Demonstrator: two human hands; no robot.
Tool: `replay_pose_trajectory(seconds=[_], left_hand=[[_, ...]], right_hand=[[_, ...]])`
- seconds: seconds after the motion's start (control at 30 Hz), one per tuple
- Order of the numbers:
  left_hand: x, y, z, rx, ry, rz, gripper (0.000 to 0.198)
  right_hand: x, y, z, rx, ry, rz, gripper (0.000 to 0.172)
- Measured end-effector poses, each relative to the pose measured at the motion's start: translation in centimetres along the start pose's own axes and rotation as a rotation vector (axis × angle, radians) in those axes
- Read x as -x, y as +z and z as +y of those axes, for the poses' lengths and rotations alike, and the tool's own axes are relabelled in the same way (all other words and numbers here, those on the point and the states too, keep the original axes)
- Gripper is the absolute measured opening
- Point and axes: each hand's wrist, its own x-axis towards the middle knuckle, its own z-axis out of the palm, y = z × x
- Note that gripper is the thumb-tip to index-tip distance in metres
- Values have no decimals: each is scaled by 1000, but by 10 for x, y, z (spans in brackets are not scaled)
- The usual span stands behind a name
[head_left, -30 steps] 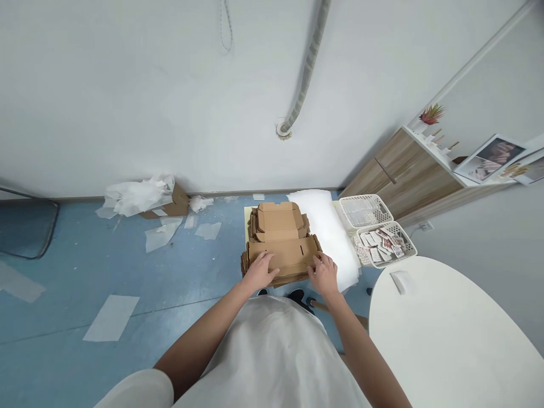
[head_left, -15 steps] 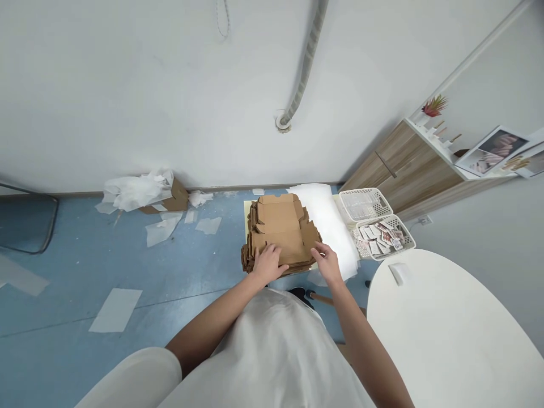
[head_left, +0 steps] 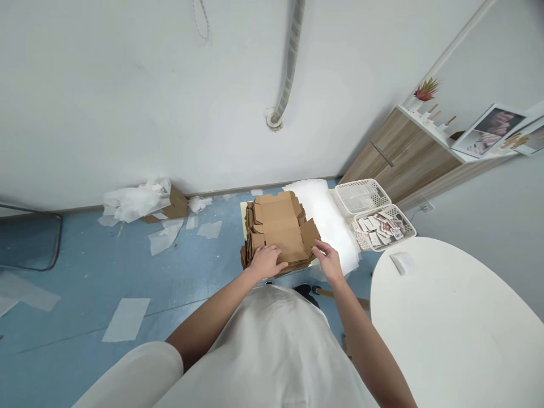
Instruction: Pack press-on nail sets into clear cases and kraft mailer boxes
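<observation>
A stack of flattened brown cardboard boxes (head_left: 278, 226) lies in front of me, with the top one spread open. My left hand (head_left: 266, 262) rests on the near left part of that top box, thumb apart from the fingers, which lie over the cardboard. At the near right corner, my right hand (head_left: 328, 262) has its thumb and fingertips closed at the edge of a side flap (head_left: 310, 233), which is tilted up. Right beside the stack is a pile of white foam sheets (head_left: 327, 212).
Two white plastic baskets (head_left: 363, 196) stand to the right, the nearer holding small printed packets (head_left: 380, 229). A round white table (head_left: 450, 323) is at my right, a wood-fronted cabinet (head_left: 403, 147) behind. Scraps and a carton (head_left: 175, 203) with white wrapping lie on the blue floor (head_left: 182, 272).
The flap at my right hand is tilted up more than before. My left hand has stayed on the cardboard. The whole view has turned slightly.
</observation>
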Motion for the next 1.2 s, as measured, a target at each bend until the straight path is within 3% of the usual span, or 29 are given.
replay_pose_trajectory(seconds=[0.17, 0.33, 0.4, 0.47, 0.53, 0.63, 0.77, 0.93, 1.03, 1.2], left_hand=[[-5, -2, -3, 13, -6, -59, 32], [-11, -4, -4, -97, -3, -100, 31], [-12, -5, -4, -120, -2, -92, 30], [-11, -7, -3, -127, -6, -72, 29], [-10, -9, -2, -136, -20, -48, 29], [-6, -16, 0, -131, -27, 12, 29], [2, -26, 1, -97, 1, 135, 28], [11, -32, 5, -79, 87, 204, 20], [15, -28, 13, -62, 145, 193, 18], [20, -24, 20, 16, 234, 118, 19]], right_hand=[[-1, -1, 4, 68, -27, -23, 43], [10, 6, -8, 503, -245, 33, 51], [19, 14, -16, 628, -373, -82, 41], [28, 25, -20, 718, -456, -305, 35], [35, 36, -15, 823, -441, -448, 33], [42, 43, 2, 878, -319, -516, 32], [36, 35, 18, 579, -254, -446, 41], [9, 11, 4, 92, -85, -74, 61], [-4, 0, -9, 139, -11, -40, 67], [-9, -8, -19, 487, -41, -56, 41]])
